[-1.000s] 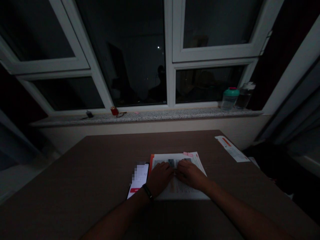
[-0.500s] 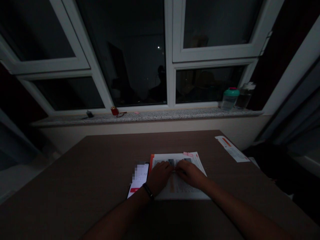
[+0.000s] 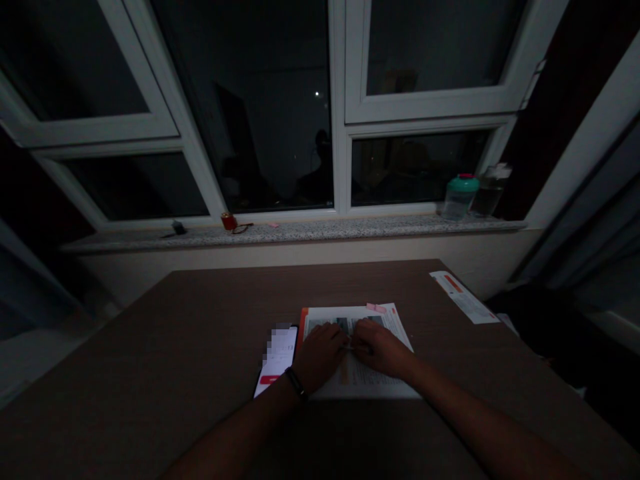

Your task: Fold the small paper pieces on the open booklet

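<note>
Both hands rest over a printed book or sheet (image 3: 360,387) with an orange left edge, lying on the brown table. My left hand (image 3: 323,350), with a dark band at the wrist, has its fingers curled together at the page's middle. My right hand (image 3: 380,347) is closed just beside it. A small pale thing, too dim to name, shows between the fingertips of the two hands. A pink strip (image 3: 376,308) lies at the page's top edge. To the left of my left hand is a phone (image 3: 277,357) with a lit screen.
A torn printed paper strip (image 3: 465,299) lies at the right edge of the table (image 3: 225,300). On the granite windowsill (image 3: 320,230) stand a teal-lidded bottle (image 3: 461,197), a clear bottle (image 3: 490,192), a small red item (image 3: 229,221) and a dark item (image 3: 178,228).
My right hand has shifted slightly to the right, away from my left, and a little more of the pale thing shows between them. My left hand stays nearly in place.
</note>
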Available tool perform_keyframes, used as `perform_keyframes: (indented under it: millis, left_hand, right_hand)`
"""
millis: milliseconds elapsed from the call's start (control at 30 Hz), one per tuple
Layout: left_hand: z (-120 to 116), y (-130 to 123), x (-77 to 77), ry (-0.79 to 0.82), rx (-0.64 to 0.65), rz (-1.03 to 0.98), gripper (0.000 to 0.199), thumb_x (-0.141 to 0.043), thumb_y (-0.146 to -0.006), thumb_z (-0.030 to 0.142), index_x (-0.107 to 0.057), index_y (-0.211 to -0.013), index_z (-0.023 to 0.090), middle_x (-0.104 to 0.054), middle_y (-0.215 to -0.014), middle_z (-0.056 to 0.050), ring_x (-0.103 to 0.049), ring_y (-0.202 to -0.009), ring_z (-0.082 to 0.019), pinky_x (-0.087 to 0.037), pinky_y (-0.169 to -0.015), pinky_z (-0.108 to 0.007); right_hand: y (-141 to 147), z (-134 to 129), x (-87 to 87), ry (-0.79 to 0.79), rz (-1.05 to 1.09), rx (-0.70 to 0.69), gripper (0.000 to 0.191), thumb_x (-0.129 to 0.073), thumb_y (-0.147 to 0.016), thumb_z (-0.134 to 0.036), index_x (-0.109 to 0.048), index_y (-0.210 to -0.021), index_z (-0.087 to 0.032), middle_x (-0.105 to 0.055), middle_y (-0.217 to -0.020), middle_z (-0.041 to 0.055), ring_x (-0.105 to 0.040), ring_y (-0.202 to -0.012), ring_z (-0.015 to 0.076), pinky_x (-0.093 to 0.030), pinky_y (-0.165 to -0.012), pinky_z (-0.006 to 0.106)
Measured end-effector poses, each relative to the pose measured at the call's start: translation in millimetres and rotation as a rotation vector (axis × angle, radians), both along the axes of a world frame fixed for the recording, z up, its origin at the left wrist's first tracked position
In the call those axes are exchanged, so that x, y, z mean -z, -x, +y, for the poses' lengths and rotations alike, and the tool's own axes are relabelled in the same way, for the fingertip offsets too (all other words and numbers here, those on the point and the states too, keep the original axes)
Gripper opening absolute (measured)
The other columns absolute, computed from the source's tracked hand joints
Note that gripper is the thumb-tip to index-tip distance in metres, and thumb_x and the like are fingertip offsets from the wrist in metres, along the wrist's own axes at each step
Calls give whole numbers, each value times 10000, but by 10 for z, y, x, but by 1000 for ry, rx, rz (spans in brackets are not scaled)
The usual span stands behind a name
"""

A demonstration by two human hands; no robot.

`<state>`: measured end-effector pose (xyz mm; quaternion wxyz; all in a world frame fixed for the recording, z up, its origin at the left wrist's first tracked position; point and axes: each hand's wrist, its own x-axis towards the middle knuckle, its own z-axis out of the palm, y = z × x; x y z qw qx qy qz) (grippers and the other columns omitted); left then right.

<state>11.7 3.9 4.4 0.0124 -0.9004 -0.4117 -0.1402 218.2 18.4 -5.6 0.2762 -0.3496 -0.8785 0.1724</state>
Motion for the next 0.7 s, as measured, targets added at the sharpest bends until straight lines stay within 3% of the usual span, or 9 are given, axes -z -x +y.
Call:
perform_keyframes:
  millis: [233,433,700]
  left_hand:
    - [2,11,10,-10,32,-39,22,-544,-945,192,-565,-938,194,-560,-1021,-43,-507,-967,-221,-409,-863,-344]
    - [13,14,27,26,29,-58,74,-541,-942,167,-565,-1004,200,-565,-1038,-37,-516,-981,-220,-415,-878,-353]
    - [1,4,40,55,-9,-46,137,-559,-926,162,-553,-1054,210,-559,-1090,-41,-511,-1040,-230,-418,-908,-365]
  right_hand:
    - [4,25,18,0,-11,-9,138,-617,-804,-113,-521,-737,-186,-518,-818,12,-495,-810,173,-365,-706,267]
    - [16,32,46,45,53,13,148,-634,-759,-76,-571,-838,-185,-550,-856,15,-507,-840,176,-378,-731,267]
    - [36,42,41,56,60,47,162,-613,-729,-47,-558,-800,-182,-549,-821,10,-507,-818,173,-370,-716,267]
